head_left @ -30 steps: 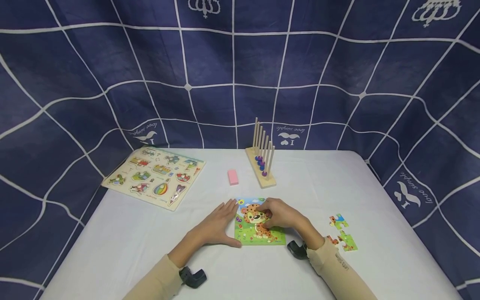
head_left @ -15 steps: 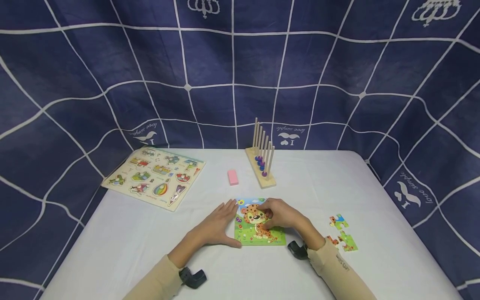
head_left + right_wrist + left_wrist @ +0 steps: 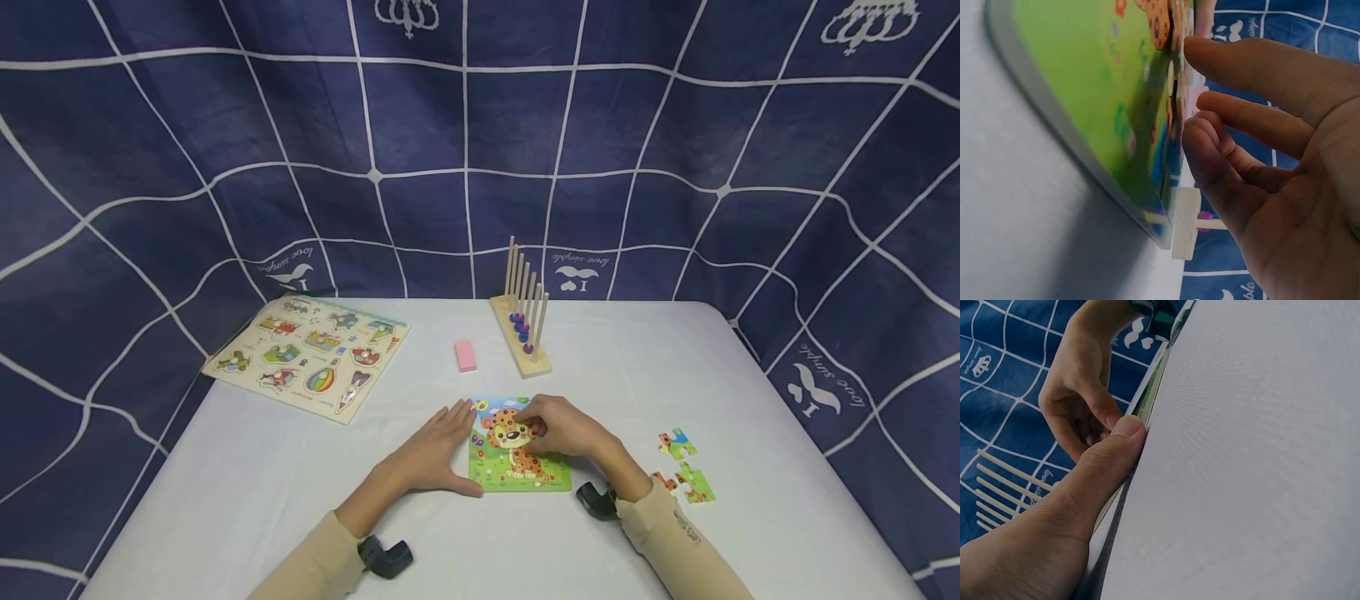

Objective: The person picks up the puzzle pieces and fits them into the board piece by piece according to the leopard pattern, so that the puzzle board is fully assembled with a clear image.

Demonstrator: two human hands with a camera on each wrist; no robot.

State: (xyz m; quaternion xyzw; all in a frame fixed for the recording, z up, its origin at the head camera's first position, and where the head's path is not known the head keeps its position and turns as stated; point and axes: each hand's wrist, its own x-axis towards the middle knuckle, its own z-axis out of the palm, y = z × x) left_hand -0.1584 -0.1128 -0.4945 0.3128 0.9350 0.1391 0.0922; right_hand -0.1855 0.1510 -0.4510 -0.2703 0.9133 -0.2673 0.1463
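A square jigsaw puzzle board (image 3: 491, 471) with a cartoon leopard on green grass lies flat at the middle of the table. My left hand (image 3: 433, 450) rests along its left side, fingers straight and thumb at the lower left corner. The left wrist view shows the left thumb (image 3: 1107, 459) against the board's edge. Over the board's right part, my right hand (image 3: 562, 427) bends down, thumb and fingertips pinching a puzzle piece (image 3: 1177, 87) at the leopard. In the right wrist view that piece stands slightly proud of its neighbours. The hand covers the board's upper right area.
Several loose puzzle pieces (image 3: 693, 483) lie to the right, near the right forearm. Behind the board are a pink block (image 3: 466, 356) and a wooden peg stand (image 3: 534, 364) with beads. A peg puzzle board (image 3: 307, 358) lies at the back left. A dark curtain (image 3: 420, 208) encloses the table.
Both hands stay in nearly the same place. The right fingers shift only very slightly on the puzzle; the other things have not moved.
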